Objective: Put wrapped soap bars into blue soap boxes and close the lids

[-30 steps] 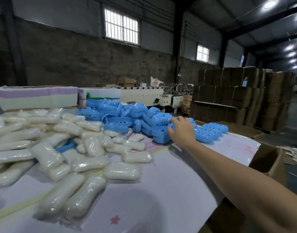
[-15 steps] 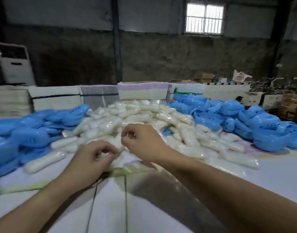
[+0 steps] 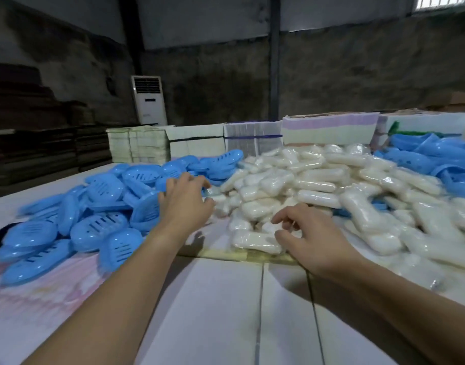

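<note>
1. Nearest, low in the frame, bare white table (image 3: 226,312) runs between the two forearms. It looks a sensible place to do the boxing, in my judgement.
2. The right hand (image 3: 309,239), right of centre, hangs over the near edge of the wrapped soap bars (image 3: 318,185) with fingers curled. The thumb and fingertips seem to touch one near bar (image 3: 255,241), but whether they have closed on it I cannot tell. Better to take that single bar by its long sides, since the film looks slippery.
3. The left hand (image 3: 185,204), centre-left, reaches toward the seam between soap and the blue soap boxes (image 3: 99,206). Its fingers are loosely curled and appear to hold nothing. It should pick a top box, as those beneath seem wedged.
4. No box in the left pile can be confirmed filled or clicked shut.
5. At the right edge, a second blue heap (image 3: 442,159) is cut off.
6. Far back, the stacked cartons (image 3: 252,140) and the white standing unit (image 3: 149,100) are blurred, and their labels cannot be read.
</note>
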Available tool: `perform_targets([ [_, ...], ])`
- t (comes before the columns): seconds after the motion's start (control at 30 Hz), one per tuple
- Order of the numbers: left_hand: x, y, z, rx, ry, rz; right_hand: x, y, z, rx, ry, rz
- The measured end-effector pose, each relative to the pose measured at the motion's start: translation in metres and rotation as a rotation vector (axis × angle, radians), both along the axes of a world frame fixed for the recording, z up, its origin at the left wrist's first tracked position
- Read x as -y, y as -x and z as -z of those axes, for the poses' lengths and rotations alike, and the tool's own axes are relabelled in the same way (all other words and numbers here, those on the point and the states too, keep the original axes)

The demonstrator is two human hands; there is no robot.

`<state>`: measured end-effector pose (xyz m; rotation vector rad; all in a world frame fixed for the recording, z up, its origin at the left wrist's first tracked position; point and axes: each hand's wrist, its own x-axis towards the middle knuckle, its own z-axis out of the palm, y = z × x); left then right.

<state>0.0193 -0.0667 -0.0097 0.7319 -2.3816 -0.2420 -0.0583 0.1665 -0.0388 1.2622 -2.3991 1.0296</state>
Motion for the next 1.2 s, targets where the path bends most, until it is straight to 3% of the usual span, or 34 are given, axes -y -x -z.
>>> perform_targets([
  [0.07, 0.022, -0.007, -0.002, 0.040, 0.065, -0.185, -0.002, -0.002, -0.001, -0.009, -0.016, -0.015],
  [0.13, 0.038, -0.015, -0.003, 0.118, 0.007, -0.293, -0.005, -0.004, -0.002, 0.001, -0.017, -0.023],
  [0.23, 0.042, -0.019, -0.001, 0.136, -0.078, -0.301, -0.007, -0.006, -0.003, 0.016, -0.014, -0.032],
  [0.33, 0.027, -0.014, -0.006, -0.041, 0.026, -0.204, -0.009, -0.006, -0.003, 0.023, -0.010, -0.034],
  [0.43, -0.002, -0.008, -0.012, -0.290, 0.103, 0.058, -0.010, -0.004, -0.004, 0.048, 0.040, -0.017],
  [0.53, -0.044, -0.007, -0.010, -0.423, -0.091, 0.521, -0.013, -0.002, -0.008, 0.112, 0.183, 0.026],
  [0.73, -0.089, -0.008, 0.005, -0.144, -0.335, 0.931, -0.035, 0.018, -0.034, 0.065, 0.448, 0.201],
  [0.8, -0.093, -0.008, 0.012, -0.030, -0.374, 1.018, -0.049, 0.031, -0.040, -0.025, 0.320, 0.308],
  [0.87, -0.095, -0.006, 0.018, 0.007, -0.393, 1.052, -0.063, 0.046, -0.041, -0.128, 0.064, 0.469],
  [1.0, -0.089, -0.001, 0.023, 0.067, -0.228, 0.981, -0.076, 0.068, -0.037, -0.113, -0.406, 0.731],
  [1.2, -0.090, 0.003, 0.028, 0.185, -0.098, 0.942, -0.077, 0.082, -0.034, -0.061, -0.563, 0.774],
])
